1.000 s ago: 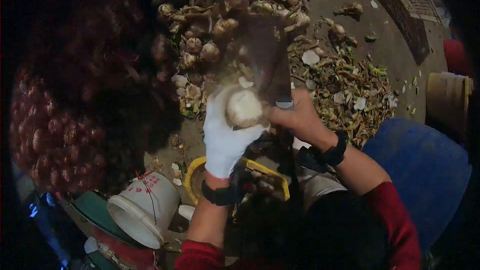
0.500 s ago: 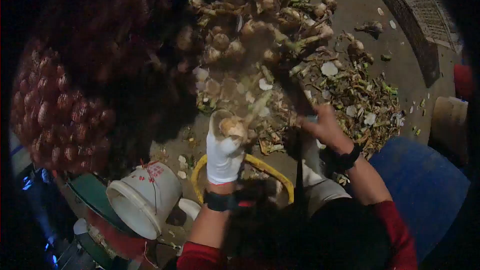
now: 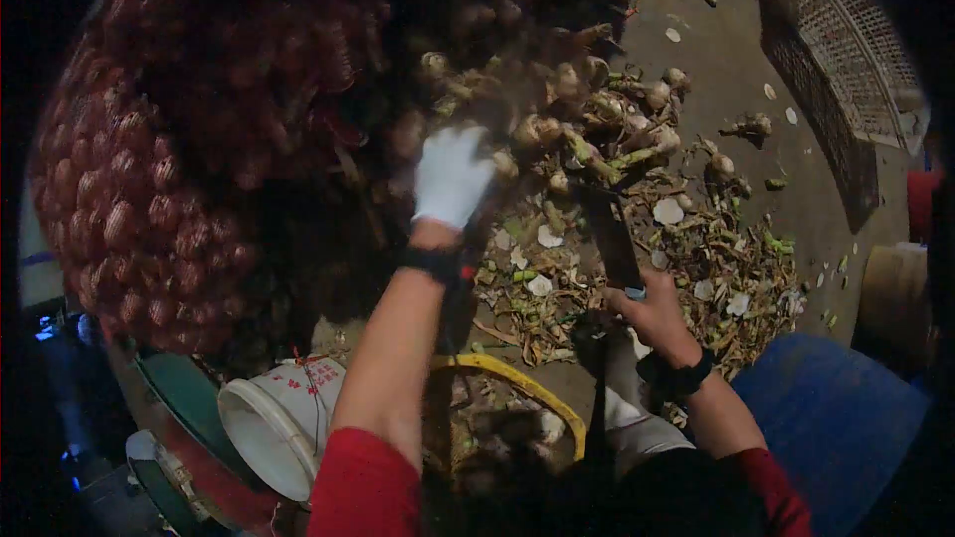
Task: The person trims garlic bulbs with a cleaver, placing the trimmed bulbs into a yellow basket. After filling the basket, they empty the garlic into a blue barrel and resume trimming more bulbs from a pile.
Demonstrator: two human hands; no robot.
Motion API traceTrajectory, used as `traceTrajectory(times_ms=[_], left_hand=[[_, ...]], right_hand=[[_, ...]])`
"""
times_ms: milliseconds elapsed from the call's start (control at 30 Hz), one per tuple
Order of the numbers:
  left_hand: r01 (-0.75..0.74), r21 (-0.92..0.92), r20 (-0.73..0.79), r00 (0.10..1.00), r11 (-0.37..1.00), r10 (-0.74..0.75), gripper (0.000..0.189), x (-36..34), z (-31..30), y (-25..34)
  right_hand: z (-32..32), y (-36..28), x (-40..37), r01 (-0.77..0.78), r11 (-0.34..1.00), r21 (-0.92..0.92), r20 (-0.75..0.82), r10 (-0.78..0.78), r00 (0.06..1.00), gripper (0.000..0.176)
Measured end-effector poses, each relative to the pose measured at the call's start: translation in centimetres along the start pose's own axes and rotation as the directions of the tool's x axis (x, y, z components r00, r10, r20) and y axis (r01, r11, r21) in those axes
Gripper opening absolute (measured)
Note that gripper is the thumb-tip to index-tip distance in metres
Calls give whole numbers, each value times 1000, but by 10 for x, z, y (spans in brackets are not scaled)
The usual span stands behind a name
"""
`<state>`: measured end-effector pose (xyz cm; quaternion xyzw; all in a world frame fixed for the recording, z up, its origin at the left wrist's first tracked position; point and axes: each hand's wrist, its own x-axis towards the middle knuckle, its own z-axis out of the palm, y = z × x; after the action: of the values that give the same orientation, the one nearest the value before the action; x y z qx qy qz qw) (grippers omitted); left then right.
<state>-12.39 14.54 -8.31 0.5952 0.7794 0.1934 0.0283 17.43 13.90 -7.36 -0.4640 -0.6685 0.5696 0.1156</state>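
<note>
My left hand (image 3: 455, 177), in a white glove, reaches over the near left side of a heap of garlic bulbs (image 3: 572, 134) with stems and dry roots. Its fingers are smeared and partly hidden against the dark heap, so I cannot tell whether they grip a bulb. My bare right hand (image 3: 655, 316) is closed round the handle of a knife (image 3: 609, 229). The wide, dark blade points away from me, its far end close to the stems. Below my left forearm is a yellow-rimmed container (image 3: 517, 383) with pale bulbs inside.
Red mesh sacks of garlic (image 3: 124, 224) are stacked on the left. Cut stems and leaf trimmings (image 3: 731, 268) cover the ground at centre right. A white bucket (image 3: 288, 398) lies tipped at lower left, a blue container (image 3: 831, 418) is at lower right, and a plastic crate (image 3: 846, 50) stands at far right.
My left hand has moved forward from near the yellow rim to the heap; the garlic bulb it held no longer shows in it. My right hand still holds the knife, and the view has shifted.
</note>
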Motion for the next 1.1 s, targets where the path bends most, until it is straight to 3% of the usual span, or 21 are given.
traceTrajectory(times_ms=[67,133,200,233,267,300,400,467,533,600,633,667,733,767,833,867,900,933,967,1067,1100], left_hand=[[41,207,87,994,978,-60,36,5,7,16],[-7,207,183,983,978,-32,36,-11,6,23],[-184,259,359,930,948,82,35,-50,-1,18],[-140,120,485,872,983,65,38,-75,-20,17],[-107,15,464,882,994,88,40,-103,-29,4],[-60,57,541,841,997,19,40,-118,-62,4],[106,197,515,835,975,-195,38,-150,-174,-4],[106,313,262,946,944,-193,28,-180,-237,-24],[324,432,270,844,842,-463,33,-196,-290,-34],[279,496,446,731,822,-517,31,-222,-317,-60],[297,611,420,664,734,-618,27,-222,-319,-51],[379,477,369,733,793,-572,23,-223,-310,-64],[268,230,329,883,935,-334,21,-179,-272,-53],[370,150,343,850,917,-400,21,-139,-251,-22],[160,18,220,962,987,-160,35,-91,-186,-17],[119,111,190,972,987,-139,48,-65,-155,-12],[187,81,287,936,979,-203,59,-39,-124,-22],[8,91,72,997,996,-14,65,-31,-68,-61],[297,116,243,917,948,-317,72,4,-66,-31],[310,232,224,905,922,-361,76,29,-35,-33],[227,142,289,921,964,-260,74,25,-39,-25]], right_hand=[[-3,1,-2,12,997,-71,-21,-14,1000,24],[-4,-4,-1,-76,997,-30,-59,74,996,22],[-3,-14,2,-134,991,2,-17,134,991,22],[-1,-12,3,-124,991,44,-26,125,992,22],[2,-9,4,-117,989,89,-39,121,992,22],[5,-4,5,-121,988,96,-35,125,992,22],[11,8,10,-7,999,-52,-63,4,998,22],[12,10,11,42,999,-29,-44,-43,998,24],[14,10,13,-5,1000,3,-38,5,999,23],[18,6,16,-38,998,51,-26,39,999,22],[20,4,16,-34,998,59,-18,35,999,22],[21,2,17,-31,997,65,-13,32,999,21],[20,-3,15,-32,998,50,7,32,999,21],[19,-4,14,-38,999,28,31,37,999,21],[17,-7,12,-79,997,0,56,79,995,21],[15,-5,10,-131,991,-34,87,134,987,21],[21,12,8,50,999,6,10,-50,999,22],[21,11,5,52,999,7,-1,-52,999,22],[18,8,2,36,999,-39,6,-36,999,24],[17,16,-5,-6,1000,26,9,6,1000,25],[13,12,-5,-66,998,-4,28,66,997,24]])
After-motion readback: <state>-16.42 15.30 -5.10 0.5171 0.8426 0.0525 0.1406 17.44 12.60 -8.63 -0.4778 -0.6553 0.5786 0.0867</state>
